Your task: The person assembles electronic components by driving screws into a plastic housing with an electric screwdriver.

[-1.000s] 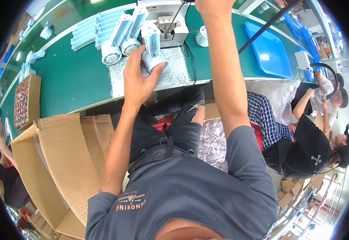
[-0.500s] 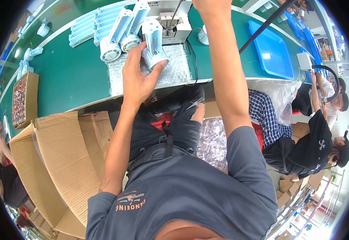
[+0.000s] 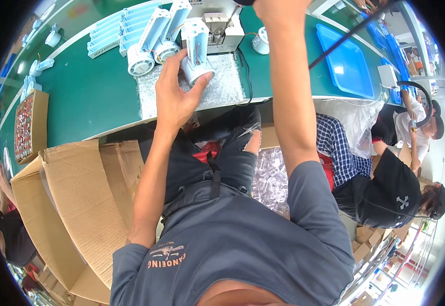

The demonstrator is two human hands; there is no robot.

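My left hand (image 3: 176, 92) is closed round the round base of a light-blue plastic fan housing (image 3: 198, 46), thumb on its near right side. The housing stands over a bubble-wrap sheet (image 3: 222, 86), its open channel upward, with a thin orange wire inside. Right behind it is a white bench machine (image 3: 227, 38) with metal blocks on its front. My right hand (image 3: 281, 10) is raised beyond the machine's right side and cut by the top edge. Its fingers are mostly hidden; a dark piece shows beside it. Two similar housings (image 3: 153, 35) lie left of my left hand.
Light-blue slotted racks (image 3: 108, 38) lie at the back left. A small light-blue round part (image 3: 260, 43) and a blue tray (image 3: 344, 61) are on the right. A dark rod (image 3: 355, 33) slants above the table. A carton (image 3: 79, 194) stands near my left; co-workers (image 3: 385, 188) sit rightward.
My right hand has shifted slightly right and down, and a dark piece now shows beside it. The slanted rod has tilted lower. The held housing has moved only slightly.
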